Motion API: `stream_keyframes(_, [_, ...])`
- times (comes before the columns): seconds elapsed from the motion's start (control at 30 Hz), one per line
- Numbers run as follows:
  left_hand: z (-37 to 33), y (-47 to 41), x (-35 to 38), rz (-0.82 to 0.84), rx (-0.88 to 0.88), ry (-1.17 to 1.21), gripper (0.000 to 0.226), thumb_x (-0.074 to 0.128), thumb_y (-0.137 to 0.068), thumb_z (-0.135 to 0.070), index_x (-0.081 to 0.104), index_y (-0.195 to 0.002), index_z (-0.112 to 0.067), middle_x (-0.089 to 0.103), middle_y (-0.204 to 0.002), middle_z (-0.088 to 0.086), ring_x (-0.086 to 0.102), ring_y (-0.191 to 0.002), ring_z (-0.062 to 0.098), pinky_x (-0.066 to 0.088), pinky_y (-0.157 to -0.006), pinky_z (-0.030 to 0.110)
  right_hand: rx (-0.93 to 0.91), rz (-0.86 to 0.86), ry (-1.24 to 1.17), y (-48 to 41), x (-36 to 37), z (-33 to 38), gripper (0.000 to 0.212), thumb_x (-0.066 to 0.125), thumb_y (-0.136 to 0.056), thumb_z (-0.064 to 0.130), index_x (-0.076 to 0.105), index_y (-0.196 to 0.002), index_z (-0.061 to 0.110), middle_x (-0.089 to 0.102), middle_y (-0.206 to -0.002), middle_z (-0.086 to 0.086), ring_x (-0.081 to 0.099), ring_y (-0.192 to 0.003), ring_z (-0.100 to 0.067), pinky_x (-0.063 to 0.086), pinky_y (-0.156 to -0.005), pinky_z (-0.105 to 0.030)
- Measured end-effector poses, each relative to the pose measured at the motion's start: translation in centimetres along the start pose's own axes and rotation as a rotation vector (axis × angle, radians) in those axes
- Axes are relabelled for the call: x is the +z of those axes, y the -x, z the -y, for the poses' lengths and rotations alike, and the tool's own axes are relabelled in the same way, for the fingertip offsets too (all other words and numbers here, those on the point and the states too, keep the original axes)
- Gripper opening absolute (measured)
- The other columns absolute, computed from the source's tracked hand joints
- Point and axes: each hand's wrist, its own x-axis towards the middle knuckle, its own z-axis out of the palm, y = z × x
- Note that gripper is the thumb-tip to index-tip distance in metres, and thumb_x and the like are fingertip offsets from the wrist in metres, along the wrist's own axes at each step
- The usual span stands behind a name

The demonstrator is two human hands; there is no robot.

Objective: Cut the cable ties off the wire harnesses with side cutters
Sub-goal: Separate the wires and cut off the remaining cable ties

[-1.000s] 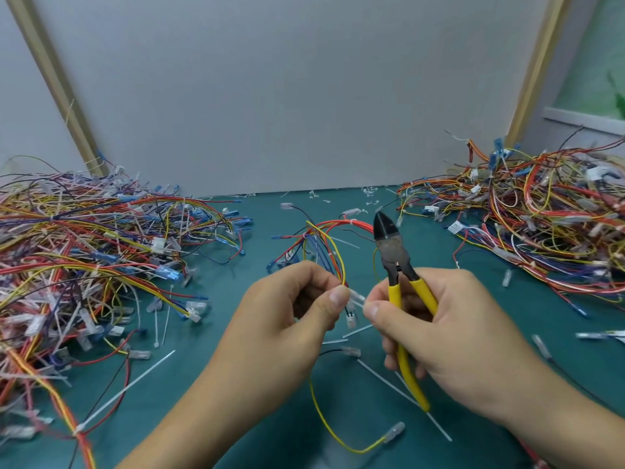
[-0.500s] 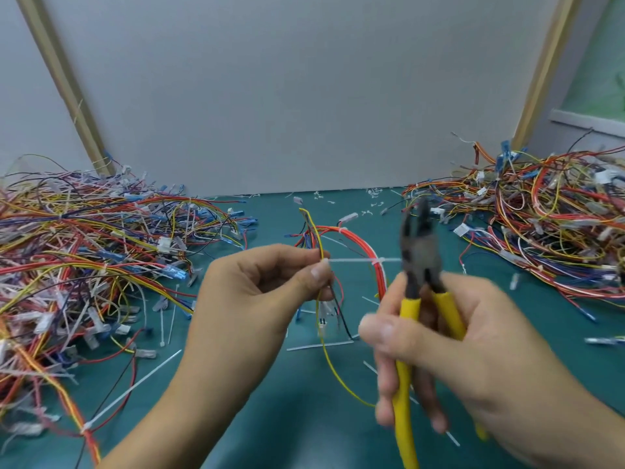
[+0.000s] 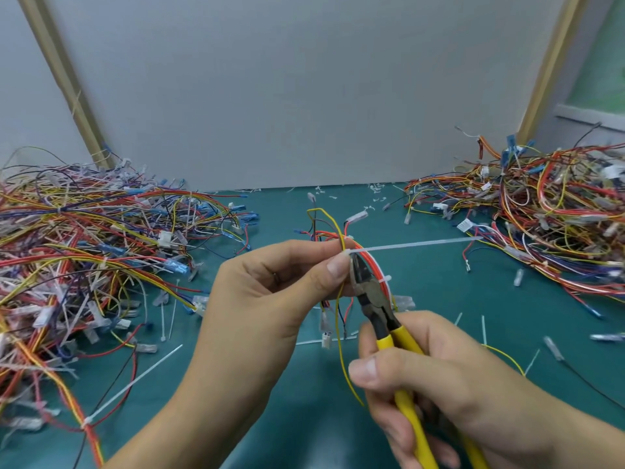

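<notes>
My left hand (image 3: 270, 292) pinches a red-and-yellow wire harness (image 3: 372, 262) at its white plastic cable tie (image 3: 416, 245).
My right hand (image 3: 456, 384) grips yellow-handled side cutters (image 3: 372, 296), tips beside that pinch.

We see the left hand (image 3: 270, 299) pinching a small wire harness (image 3: 368, 258) above the green table (image 3: 304, 418), with its white cable tie (image 3: 416, 245) pointing toward the right edge. The right hand (image 3: 456, 384) grips yellow-handled side cutters (image 3: 372, 296), whose tips sit at the tie's base. A left heap (image 3: 84, 248) and a right heap (image 3: 541, 214) of harnesses line those edges.

side cutters (image 3: 372, 296) tip in from upright, nose now at cable tie (image 3: 416, 246) | tie tail reaches farther right | right hand (image 3: 456, 384) drops lower
</notes>
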Motion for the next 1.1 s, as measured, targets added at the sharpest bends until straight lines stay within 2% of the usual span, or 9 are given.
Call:
stream_keyframes(0.47, [0.1, 0.1, 0.2, 0.036, 0.031, -0.02, 0.017, 0.075, -0.072, -0.016, 0.079, -0.087, -0.01, 0.077, -0.08, 0.008, 0.073, -0.068, 0.013, 0.054, -0.066, 0.016, -0.015, -0.009, -0.012, 0.1, -0.2, -0.1, 0.022, 0.06, -0.081, 0.026, 0.051, -0.061, 0.023, 0.052, -0.046, -0.001, 0.051, -0.034, -0.014, 0.028, -0.032, -0.014])
stream_keyframes(0.7, [0.1, 0.0, 0.0, 0.028, 0.024, -0.037, 0.02, 0.081, -0.072, -0.017, 0.079, -0.091, -0.011, 0.077, -0.086, 0.011, 0.075, -0.076, 0.023, 0.056, -0.072, 0.021, -0.012, -0.01, -0.034, 0.0, -0.3, -0.1, 0.025, 0.061, -0.076, 0.033, 0.046, -0.06, 0.023, 0.047, -0.041, 0.001, 0.043, -0.03, -0.014, 0.036, -0.037, -0.019])
stream_keyframes(0.83, [0.1, -0.1, -0.2, -0.041, 0.015, -0.08, 0.015, 0.077, -0.074, -0.017, 0.078, -0.089, -0.014, 0.077, -0.08, 0.009, 0.073, -0.072, 0.018, 0.055, -0.069, 0.019, -0.052, -0.033, -0.043, 0.2, -0.6, -0.2, 0.026, 0.063, -0.081, 0.032, 0.049, -0.063, 0.02, 0.051, -0.045, 0.0, 0.052, -0.034, -0.016, 0.03, -0.036, -0.018])
stream_keyframes(0.93, [0.4, 0.0, -0.3, -0.054, 0.093, -0.316, 0.009, 0.083, -0.075, -0.016, 0.075, -0.08, -0.015, 0.074, -0.071, 0.001, 0.069, -0.067, 0.011, 0.053, -0.066, 0.016, -0.146, -0.145, -0.046, 0.4, -0.7, 0.5, 0.024, 0.07, -0.08, 0.04, 0.06, -0.071, 0.019, 0.062, -0.056, -0.006, 0.065, -0.046, -0.023, 0.032, -0.034, -0.016])
stream_keyframes(1.03, [0.6, 0.4, 0.1, 0.024, 0.333, -0.706, 0.006, 0.074, -0.076, -0.017, 0.07, -0.078, -0.021, 0.07, -0.072, -0.011, 0.065, -0.07, 0.001, 0.046, -0.068, 0.009, -0.237, -0.429, -0.018, 0.2, -1.4, 1.0, 0.024, 0.084, -0.071, 0.032, 0.069, -0.08, 0.015, 0.065, -0.061, -0.012, 0.068, -0.05, -0.03, 0.034, -0.031, -0.018])
stream_keyframes(1.1, [0.6, 0.7, 0.4, 0.092, 0.424, -0.801, 0.007, 0.073, -0.078, -0.013, 0.068, -0.078, -0.018, 0.067, -0.074, -0.011, 0.064, -0.075, 0.001, 0.043, -0.072, 0.008, -0.276, -0.589, -0.023, 0.1, -2.0, 1.3, 0.038, 0.08, -0.062, 0.037, 0.067, -0.087, 0.012, 0.065, -0.061, -0.013, 0.068, -0.05, -0.031, 0.032, -0.029, -0.018])
